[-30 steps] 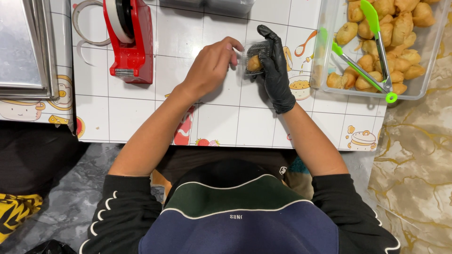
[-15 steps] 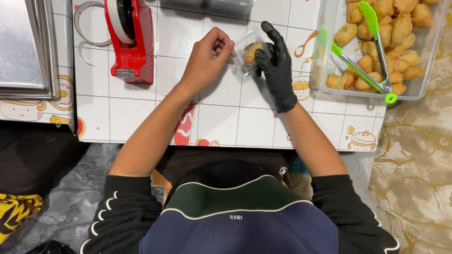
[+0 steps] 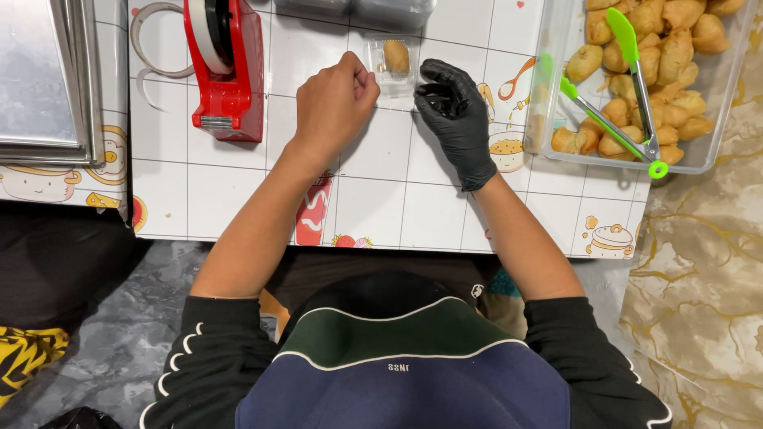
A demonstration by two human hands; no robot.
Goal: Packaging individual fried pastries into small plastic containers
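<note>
Now the small clear pouch (image 3: pixel 395 62) lies on the table, released, just beyond your pinched left hand (image 3: pixel 334 103) and curled gloved right hand (image 3: pixel 453 107), its fried piece upright.

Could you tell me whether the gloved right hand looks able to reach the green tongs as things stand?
Probably yes: the right hand rests on the table beside the tub, and the tongs lie on top of the pastries, uncovered.

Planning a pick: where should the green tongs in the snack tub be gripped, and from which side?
Grip the tongs by the joined end with the green ring, at the tub's near right corner. Come from above: the tips lie among the fried snacks.
</note>
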